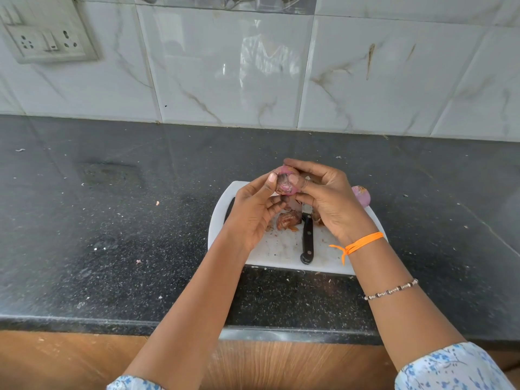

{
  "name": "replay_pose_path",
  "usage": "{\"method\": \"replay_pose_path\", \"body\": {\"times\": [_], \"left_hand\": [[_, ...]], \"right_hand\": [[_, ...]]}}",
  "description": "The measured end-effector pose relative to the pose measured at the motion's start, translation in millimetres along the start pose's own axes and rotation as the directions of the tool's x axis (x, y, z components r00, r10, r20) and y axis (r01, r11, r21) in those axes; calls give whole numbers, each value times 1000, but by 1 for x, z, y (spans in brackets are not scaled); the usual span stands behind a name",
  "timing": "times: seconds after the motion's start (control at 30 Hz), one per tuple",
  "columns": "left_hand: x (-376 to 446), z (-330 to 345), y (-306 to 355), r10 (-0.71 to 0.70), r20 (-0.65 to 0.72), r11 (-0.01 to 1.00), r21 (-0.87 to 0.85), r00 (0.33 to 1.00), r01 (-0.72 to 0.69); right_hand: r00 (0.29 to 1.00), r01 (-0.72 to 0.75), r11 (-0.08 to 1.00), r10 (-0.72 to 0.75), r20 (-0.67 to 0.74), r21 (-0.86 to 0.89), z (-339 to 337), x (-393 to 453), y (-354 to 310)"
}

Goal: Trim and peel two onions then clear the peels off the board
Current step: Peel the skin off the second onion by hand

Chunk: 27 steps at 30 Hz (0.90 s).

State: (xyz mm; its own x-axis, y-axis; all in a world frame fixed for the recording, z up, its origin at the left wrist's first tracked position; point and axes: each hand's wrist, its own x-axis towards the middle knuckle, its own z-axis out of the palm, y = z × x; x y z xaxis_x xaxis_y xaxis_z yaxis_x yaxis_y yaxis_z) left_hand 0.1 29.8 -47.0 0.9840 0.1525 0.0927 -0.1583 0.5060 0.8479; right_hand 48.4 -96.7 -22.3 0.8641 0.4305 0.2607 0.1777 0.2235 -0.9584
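Note:
A purple onion [284,183] is held in the air above the white cutting board [281,253]. My left hand [254,209] grips it from the left, thumb on its cut face. My right hand [326,198] holds it from the right, with the thumb pressed on the face and the fingers curled around the back. A second purple onion [362,195] lies at the board's right edge, partly hidden behind my right hand. A black-handled knife [307,239] lies on the board, blade pointing away from me. Brown onion peels [287,220] sit beside the blade.
The board lies on a dark speckled counter [112,220] with small peel scraps scattered on it. A marble-tiled wall [225,66] rises behind, with a socket panel [47,38] at the upper left. The counter's front edge runs above a wooden cabinet front [56,361].

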Motion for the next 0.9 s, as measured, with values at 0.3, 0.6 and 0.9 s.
{"method": "replay_pose_path", "body": {"times": [0.3, 0.6, 0.9], "left_hand": [[2, -2, 2, 6, -10, 994, -112, 1000, -7], [4, -2, -2, -28, -9, 997, -77, 1000, 27], [3, -1, 0, -43, -26, 983, -182, 999, 38]], "right_hand": [[996, -9, 999, 6, 85, 39, -3, 1, -1], [997, 52, 999, -52, -55, -11, 3, 1, 2], [999, 49, 999, -49, -3, -11, 1, 2, 3]]}}
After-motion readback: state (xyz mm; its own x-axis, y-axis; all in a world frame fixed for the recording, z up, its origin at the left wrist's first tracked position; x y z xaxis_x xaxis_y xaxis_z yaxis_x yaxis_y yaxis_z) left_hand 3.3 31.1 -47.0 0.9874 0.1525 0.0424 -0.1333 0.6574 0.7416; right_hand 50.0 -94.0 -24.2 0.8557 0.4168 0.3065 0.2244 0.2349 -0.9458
